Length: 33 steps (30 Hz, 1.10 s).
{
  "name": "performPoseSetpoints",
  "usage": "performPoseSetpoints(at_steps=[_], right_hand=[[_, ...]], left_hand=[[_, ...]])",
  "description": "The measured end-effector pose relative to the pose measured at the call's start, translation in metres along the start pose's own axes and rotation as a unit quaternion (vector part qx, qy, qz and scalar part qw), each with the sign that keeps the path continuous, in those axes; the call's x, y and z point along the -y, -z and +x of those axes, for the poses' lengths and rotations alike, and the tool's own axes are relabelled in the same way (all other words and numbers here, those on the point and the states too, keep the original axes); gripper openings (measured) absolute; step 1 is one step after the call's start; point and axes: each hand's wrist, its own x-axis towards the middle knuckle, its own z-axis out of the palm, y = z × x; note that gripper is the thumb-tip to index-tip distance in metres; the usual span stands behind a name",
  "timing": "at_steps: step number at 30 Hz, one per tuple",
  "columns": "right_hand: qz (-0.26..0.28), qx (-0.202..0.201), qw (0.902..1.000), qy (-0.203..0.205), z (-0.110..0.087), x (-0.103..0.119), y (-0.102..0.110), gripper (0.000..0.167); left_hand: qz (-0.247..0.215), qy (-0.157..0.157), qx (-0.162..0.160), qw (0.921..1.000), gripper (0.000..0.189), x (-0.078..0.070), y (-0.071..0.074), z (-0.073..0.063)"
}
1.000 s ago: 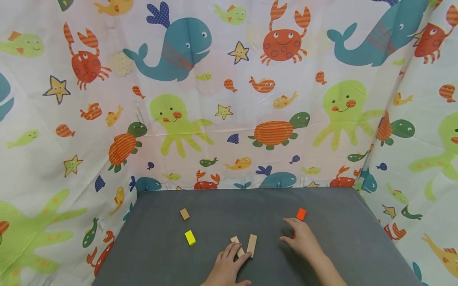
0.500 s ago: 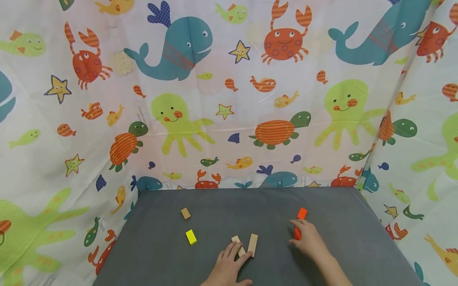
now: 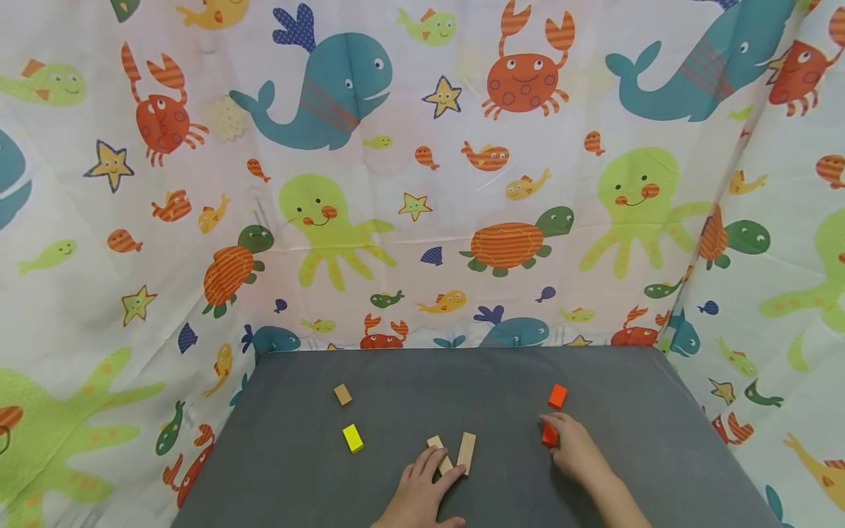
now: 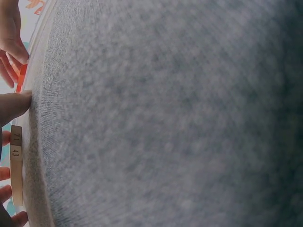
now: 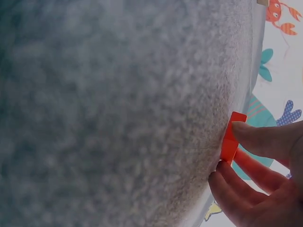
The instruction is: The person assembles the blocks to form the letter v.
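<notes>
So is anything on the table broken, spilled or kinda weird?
Nothing looks broken or spilled. The only crooked bit is the two long wooden blocks at the left hand: they slant toward each other like a V instead of lying side by side.

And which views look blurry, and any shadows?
Head view: fairly sharp, with a soft shadow beside the right hand; left wrist view: the grey cloth is blurred, darker toward the right edge; right wrist view: similar blur, darker toward the left.

A screened-off desk (image 3: 449, 392), the kind of room unclear: cloth (image 3: 422, 172) printed with cartoon sea creatures (image 3: 505, 246) hangs far, left and right.
</notes>
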Motion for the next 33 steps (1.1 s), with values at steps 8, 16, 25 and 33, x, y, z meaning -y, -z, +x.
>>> performPoseSetpoints(at_steps=[8,16,25,33], right_hand=[[-0.01,0.01,0.9995,-0.027,0.0022,-0.0016,0.002,0.057],[-0.018,0.004,0.9991,-0.038,0.0003,-0.0008,0.0033,0.055],[-0.011,-0.001,0.9987,-0.05,0.0019,0.002,0.0041,0.061],[0.006,-0.02,0.9986,-0.048,0.0036,0.0081,0.008,0.06]], left_hand=[[0.007,0.02,0.031,0.9993,0.076,-0.0015,0.0013,0.002],[0.0,0.019,0.026,0.9995,0.076,-0.0014,0.0019,0.0017],[-0.003,0.024,0.037,0.999,0.077,0.0013,-0.0006,0.0039],[-0.008,0.027,0.038,0.9989,0.077,-0.0005,0.0006,0.0028]])
